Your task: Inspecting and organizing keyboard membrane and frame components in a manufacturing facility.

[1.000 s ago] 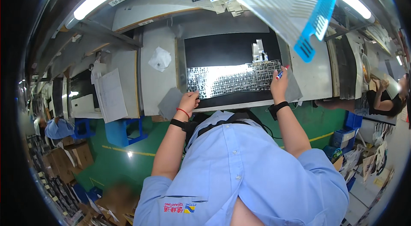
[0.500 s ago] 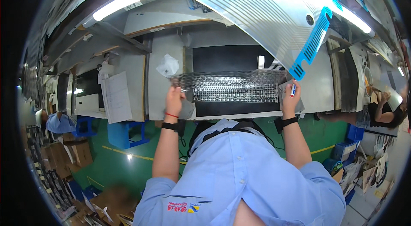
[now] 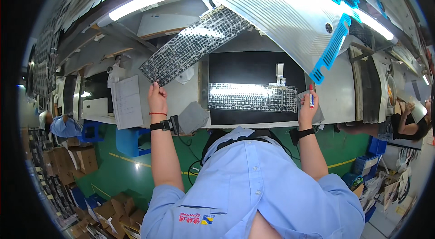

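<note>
My left hand (image 3: 157,98) pinches the lower corner of a thin, dark, see-through keyboard sheet (image 3: 192,46), which is raised and tilted up to the right. On the black mat (image 3: 253,66) lies a second keyboard sheet (image 3: 247,96), flat and patterned with rows of key shapes; light glares off its left part. Beside its right end, my right hand (image 3: 308,111) is closed around a marker pen (image 3: 311,99) with a white barrel and a red tip end. A small pale strip with a metallic look (image 3: 280,74) rests at the flat sheet's far edge.
A grey cloth (image 3: 193,117) and a crumpled clear bag (image 3: 185,76) lie left of the mat. Overhead at right hangs a ribbed clear panel (image 3: 272,17) with a blue toothed edge (image 3: 333,49). Papers (image 3: 125,103) are farther left. Other people sit at both sides.
My left hand has moved left, lifting one keyboard sheet off the other and swinging it up to the far left. The flat sheet is now uncovered. My right hand stays near the mat's right edge.
</note>
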{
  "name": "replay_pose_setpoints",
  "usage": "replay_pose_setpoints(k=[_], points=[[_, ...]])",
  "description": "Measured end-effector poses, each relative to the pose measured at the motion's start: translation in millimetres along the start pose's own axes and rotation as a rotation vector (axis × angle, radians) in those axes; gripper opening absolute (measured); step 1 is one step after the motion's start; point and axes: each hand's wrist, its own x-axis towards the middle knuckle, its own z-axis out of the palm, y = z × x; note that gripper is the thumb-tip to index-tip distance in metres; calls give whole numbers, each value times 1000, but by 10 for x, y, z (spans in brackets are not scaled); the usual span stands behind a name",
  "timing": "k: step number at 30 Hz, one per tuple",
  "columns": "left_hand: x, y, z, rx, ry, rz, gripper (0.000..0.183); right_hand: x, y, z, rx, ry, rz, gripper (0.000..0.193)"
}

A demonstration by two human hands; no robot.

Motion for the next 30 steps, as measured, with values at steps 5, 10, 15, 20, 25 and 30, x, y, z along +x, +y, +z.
replay_pose_setpoints(k=[5, 10, 15, 20, 25, 30], points=[[119, 115, 100, -130, -45, 43, 15, -33, 22, 14, -17, -4, 0, 21], [441, 380, 368, -176, -90, 111, 16, -98, 6, 75, 9, -33, 37, 22], [304, 434, 825, -325, 50, 170, 24, -128, 61, 71, -47, -81, 53, 23], [219, -306, 326, -364, 148, -23, 23, -179, 335, 23, -406, -98, -149, 28], [-281, -1215, 257, 275, -114, -379, 34, -337, 386, -14, -583, -136, -24, 31], [-418, -1453, 318, 882, -291, -289, 49, -348, 495, -44, -719, -142, -187, 36]])
